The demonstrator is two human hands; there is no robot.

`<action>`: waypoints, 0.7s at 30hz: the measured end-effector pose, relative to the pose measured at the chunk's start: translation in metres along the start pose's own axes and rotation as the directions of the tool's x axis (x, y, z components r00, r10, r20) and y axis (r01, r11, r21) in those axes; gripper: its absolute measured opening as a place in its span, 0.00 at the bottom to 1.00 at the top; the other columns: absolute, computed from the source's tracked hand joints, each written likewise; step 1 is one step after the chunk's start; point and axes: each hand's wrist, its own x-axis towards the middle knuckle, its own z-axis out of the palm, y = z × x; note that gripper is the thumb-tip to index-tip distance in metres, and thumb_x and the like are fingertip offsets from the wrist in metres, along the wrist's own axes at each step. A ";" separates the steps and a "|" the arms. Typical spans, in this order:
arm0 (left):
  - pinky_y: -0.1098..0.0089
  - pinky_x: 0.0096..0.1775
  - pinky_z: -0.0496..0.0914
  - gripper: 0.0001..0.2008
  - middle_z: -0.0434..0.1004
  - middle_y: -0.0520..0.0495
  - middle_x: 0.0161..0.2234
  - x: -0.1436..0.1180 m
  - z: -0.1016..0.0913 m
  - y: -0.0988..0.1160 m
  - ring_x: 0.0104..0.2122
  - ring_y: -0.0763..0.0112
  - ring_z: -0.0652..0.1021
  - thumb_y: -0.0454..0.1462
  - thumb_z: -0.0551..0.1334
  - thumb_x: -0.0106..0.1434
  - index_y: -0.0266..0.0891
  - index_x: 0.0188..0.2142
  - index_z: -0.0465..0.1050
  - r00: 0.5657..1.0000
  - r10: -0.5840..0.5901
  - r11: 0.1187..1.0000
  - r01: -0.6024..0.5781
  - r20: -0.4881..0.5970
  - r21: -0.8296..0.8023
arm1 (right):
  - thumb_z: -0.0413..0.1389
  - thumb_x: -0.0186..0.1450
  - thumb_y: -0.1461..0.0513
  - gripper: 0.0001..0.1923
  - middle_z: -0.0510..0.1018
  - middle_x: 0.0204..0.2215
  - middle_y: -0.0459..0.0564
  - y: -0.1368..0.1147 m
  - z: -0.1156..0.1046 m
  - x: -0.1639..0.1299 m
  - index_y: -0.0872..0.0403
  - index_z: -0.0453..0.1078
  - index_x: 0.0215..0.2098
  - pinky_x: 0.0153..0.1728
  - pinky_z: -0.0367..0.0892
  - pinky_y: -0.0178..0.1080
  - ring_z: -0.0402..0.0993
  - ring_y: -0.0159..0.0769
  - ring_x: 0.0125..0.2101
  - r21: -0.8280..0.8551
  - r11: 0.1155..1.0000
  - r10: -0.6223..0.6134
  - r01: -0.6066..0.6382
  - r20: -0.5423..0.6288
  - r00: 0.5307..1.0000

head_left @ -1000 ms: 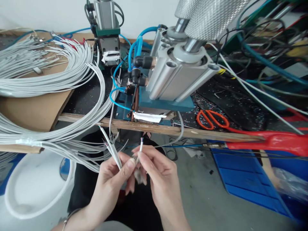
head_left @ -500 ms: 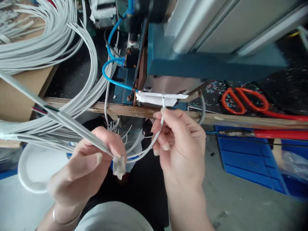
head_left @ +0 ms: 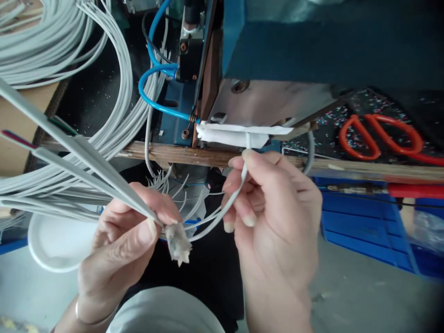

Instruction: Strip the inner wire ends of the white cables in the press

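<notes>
Head view recorded a right hand pinching a single grey cable between thumb and forefinger, the fingers curled shut around it, with the cable's upper end pushed up against a strip of white tape at the mouth of a blue machine. That cable was thin, round and pale grey, and curved down and left from the right hand toward the left hand. Whether its tip had entered the machine could not be told; tape and fingertip covered that spot. Left hand was closed on a bundle of grey cables, thumb pressed over them, together with a small frayed wad of whitish material that stuck out below the thumb. Several cables in the bundle showed stripped ends with red and green inner cores at the far left edge. More grey cables lay looped on the bench at upper left, partly cut off by the frame. A wooden bench edge ran across the middle. Blue pneumatic tubing curled beside the machine. Orange-handled scissors lay on the bench at right, blades out of view. A white bucket and a blue crate sat below, both partly hidden.
</notes>
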 end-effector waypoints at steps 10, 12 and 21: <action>0.72 0.24 0.69 0.03 0.73 0.50 0.24 0.000 -0.001 -0.001 0.28 0.69 0.74 0.37 0.69 0.66 0.40 0.37 0.82 1.000 -0.011 0.999 0.011 -0.003 0.042 | 0.65 0.66 0.61 0.10 0.77 0.18 0.39 0.002 0.001 0.004 0.53 0.75 0.26 0.08 0.60 0.24 0.63 0.21 0.10 -0.048 0.999 0.018 -0.017 0.021 1.000; 0.73 0.25 0.69 0.03 0.73 0.50 0.25 0.000 -0.001 -0.001 0.28 0.69 0.74 0.37 0.69 0.66 0.40 0.37 0.82 1.000 -0.013 0.999 0.013 -0.014 0.041 | 0.65 0.65 0.61 0.11 0.76 0.18 0.39 0.001 0.001 0.005 0.53 0.74 0.26 0.08 0.59 0.24 0.63 0.21 0.10 -0.054 0.998 0.016 -0.015 0.016 1.000; 0.73 0.25 0.70 0.04 0.75 0.51 0.26 0.001 0.001 -0.002 0.26 0.72 0.73 0.36 0.67 0.68 0.40 0.39 0.82 0.999 -0.033 0.999 0.033 0.031 -0.001 | 0.68 0.63 0.55 0.15 0.75 0.18 0.39 0.000 0.003 0.006 0.52 0.73 0.24 0.08 0.58 0.26 0.62 0.21 0.10 -0.097 0.995 0.027 -0.027 -0.004 1.000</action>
